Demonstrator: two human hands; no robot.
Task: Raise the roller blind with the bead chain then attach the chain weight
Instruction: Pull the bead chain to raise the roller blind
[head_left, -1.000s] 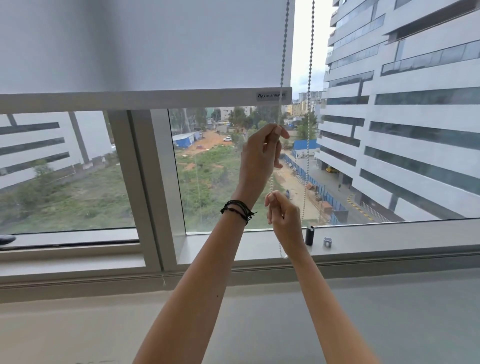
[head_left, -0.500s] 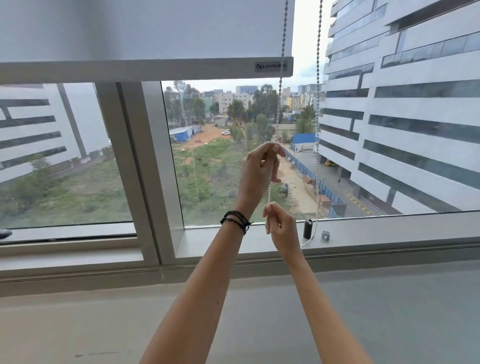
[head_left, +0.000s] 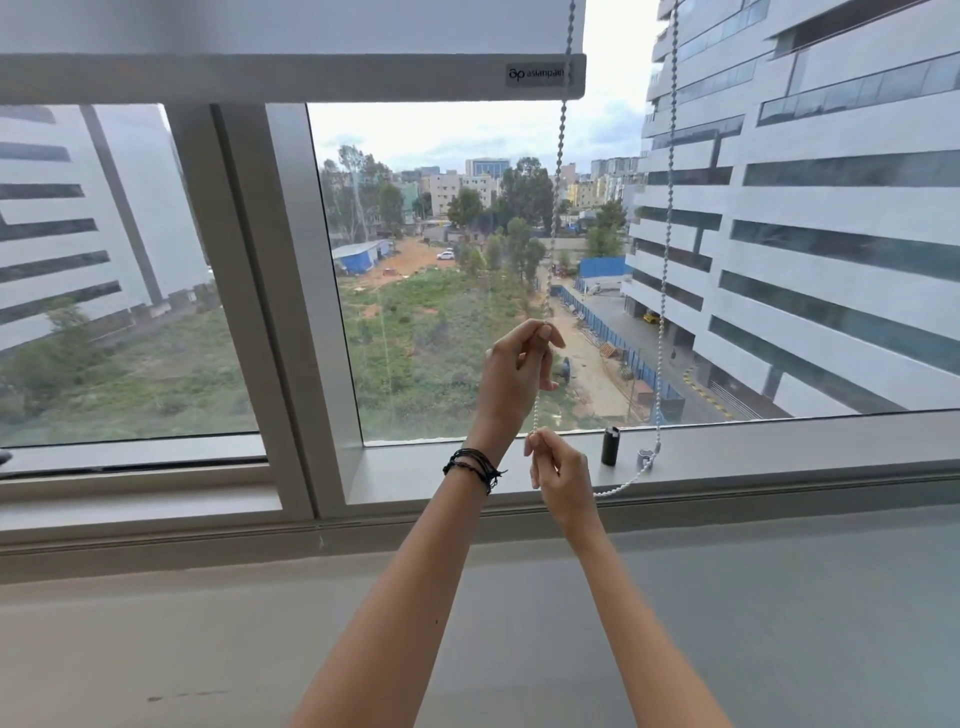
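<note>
The grey roller blind (head_left: 291, 31) hangs at the top of the window, its bottom bar (head_left: 291, 78) near the upper edge of the view. A white bead chain (head_left: 558, 171) drops in two strands past the blind's right end. My left hand (head_left: 514, 374) pinches the left strand at mid-window height. Below it, my right hand (head_left: 558, 475) grips the same strand close to the sill. The right strand (head_left: 667, 223) runs down and loops along the sill. A black cylindrical chain weight (head_left: 610, 446) stands upright on the sill, beside a small clear piece (head_left: 644, 458).
A white window mullion (head_left: 270, 312) splits the glass left of my hands. The window sill (head_left: 779, 447) runs across the view, with a wide grey ledge (head_left: 208, 623) below it. Buildings and a green plot lie outside.
The blind's bottom bar has risen higher in the window. Both hands have travelled down along the left chain strand, and the chain's loop now lies on the sill.
</note>
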